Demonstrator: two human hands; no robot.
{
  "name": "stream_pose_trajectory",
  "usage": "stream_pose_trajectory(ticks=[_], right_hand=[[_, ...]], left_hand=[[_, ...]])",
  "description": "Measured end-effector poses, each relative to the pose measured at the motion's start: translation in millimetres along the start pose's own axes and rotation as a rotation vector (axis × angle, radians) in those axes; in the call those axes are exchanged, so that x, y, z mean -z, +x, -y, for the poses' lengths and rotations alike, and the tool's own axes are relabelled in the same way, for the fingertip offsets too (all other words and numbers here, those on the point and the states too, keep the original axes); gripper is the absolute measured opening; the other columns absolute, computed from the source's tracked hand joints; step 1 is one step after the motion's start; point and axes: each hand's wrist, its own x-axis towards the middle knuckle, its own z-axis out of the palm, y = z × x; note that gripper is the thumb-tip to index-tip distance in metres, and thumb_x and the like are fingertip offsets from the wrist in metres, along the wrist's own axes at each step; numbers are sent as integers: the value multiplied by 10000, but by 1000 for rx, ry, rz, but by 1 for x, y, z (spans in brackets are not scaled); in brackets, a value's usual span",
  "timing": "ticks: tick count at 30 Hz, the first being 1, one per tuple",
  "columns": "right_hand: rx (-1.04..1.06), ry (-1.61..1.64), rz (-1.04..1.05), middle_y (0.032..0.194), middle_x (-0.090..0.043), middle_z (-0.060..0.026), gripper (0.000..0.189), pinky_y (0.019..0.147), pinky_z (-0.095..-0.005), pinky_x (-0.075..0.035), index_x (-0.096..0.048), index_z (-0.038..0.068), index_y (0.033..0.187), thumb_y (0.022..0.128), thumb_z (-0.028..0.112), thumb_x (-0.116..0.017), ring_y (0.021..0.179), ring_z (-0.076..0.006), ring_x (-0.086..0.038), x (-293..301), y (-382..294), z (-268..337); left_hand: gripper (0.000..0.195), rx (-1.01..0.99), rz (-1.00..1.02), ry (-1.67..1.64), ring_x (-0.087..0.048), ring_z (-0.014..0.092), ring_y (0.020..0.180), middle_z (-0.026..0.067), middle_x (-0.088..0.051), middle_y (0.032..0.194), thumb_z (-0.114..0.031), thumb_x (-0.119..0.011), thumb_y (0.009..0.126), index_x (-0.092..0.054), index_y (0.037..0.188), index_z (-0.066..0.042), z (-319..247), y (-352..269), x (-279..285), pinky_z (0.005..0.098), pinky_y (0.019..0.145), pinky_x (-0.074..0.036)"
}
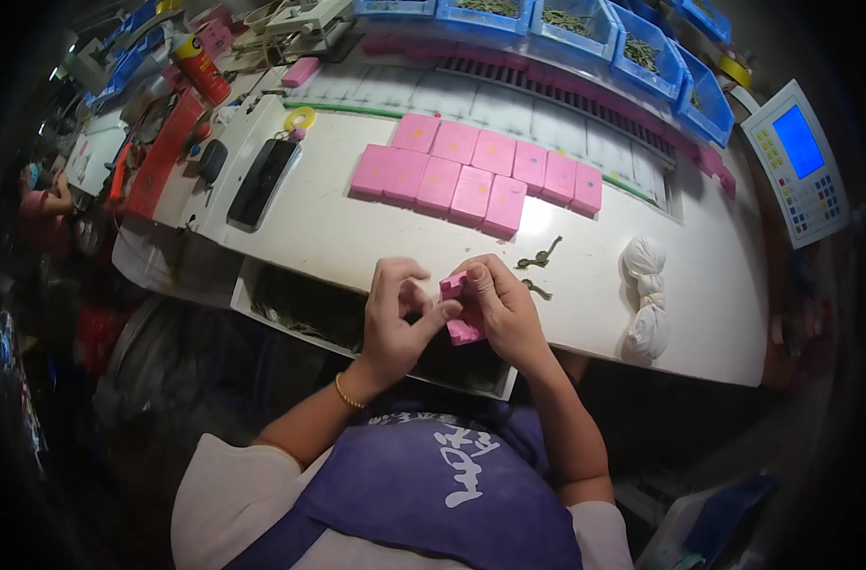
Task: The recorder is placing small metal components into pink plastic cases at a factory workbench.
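A pink rubber mould (468, 330) is bent apart in my right hand (510, 313), its cut inner faces showing. My right thumb presses on its upper part. Beside it on the left is my left hand (397, 313), slightly blurred, with fingers curled and apart. Its thumb tip reaches the mould's near edge; I see nothing held in it. Two small dark green sprigs, probably wax patterns (541, 254), lie on the white tabletop (319, 221) just beyond my right hand. Farther off, several closed pink moulds (440, 182) sit side by side in two rows.
Below the table edge, an open drawer (298, 313) holds dark green pieces. A tied white cloth bundle (645, 299) lies at right, near a control panel (796, 164). A phone (263, 184) lies left. Blue bins (647, 57) line the back. Another person (45, 206) sits far left.
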Motion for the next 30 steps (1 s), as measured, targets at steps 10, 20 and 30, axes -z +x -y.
stream_pose_trajectory(ticks=[10, 20, 30], right_hand=[[546, -932, -215, 1090, -546, -142, 410, 865, -410, -448, -541, 43, 1187, 836, 126, -737, 981, -325, -538, 0, -36, -2], [543, -632, -320, 969, -646, -148, 248, 752, -407, -523, -631, 6, 1084, 845, 9, -696, 870, -323, -633, 3, -44, -23], [399, -302, -448, 861, -653, -144, 114, 638, -339, -523, -655, -3, 997, 885, 6, -676, 694, -246, -642, -2, -38, -28]], left_hand=[[231, -86, 226, 627, -596, 302, 631, 131, -584, 760, -239, -630, 968, -623, 879, -26, -17, 32, 21, 380, 565, -460], [252, -264, 385, 539, -608, 320, 632, 133, -590, 740, -242, -556, 1006, -634, 916, -19, -12, 23, -17, 393, 577, -486], [246, -120, 160, 587, -560, 298, 601, 155, -571, 734, -184, -569, 986, -584, 822, -1, -13, 15, -4, 373, 561, -445]])
